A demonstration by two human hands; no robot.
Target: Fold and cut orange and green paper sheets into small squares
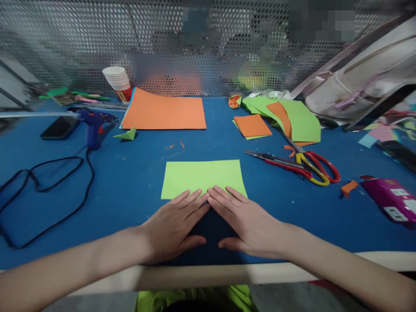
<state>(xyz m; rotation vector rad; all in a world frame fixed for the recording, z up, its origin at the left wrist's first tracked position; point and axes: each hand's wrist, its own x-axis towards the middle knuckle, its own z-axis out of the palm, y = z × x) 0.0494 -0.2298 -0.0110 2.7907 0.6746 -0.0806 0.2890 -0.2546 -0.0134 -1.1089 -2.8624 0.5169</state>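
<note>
A light green sheet of paper (203, 175) lies flat on the blue tabletop in front of me, its long side running left to right. My left hand (182, 221) rests with its fingertips on the paper's near edge, fingers stretched out and thumb apart. Mirroring it, my right hand (247, 221) lies flat with its fingertips on the same edge. The tips of both hands meet near the middle of that edge, covering part of it. Neither hand grips anything.
Scissors (318, 167) and a utility knife (279, 164) lie at right, near orange squares (252, 125) and green paper scraps (300, 119). Orange sheets (165, 110) and paper cups (118, 82) stand behind. At left are a blue glue gun (93, 128), its cord (89, 186) and a phone (60, 128).
</note>
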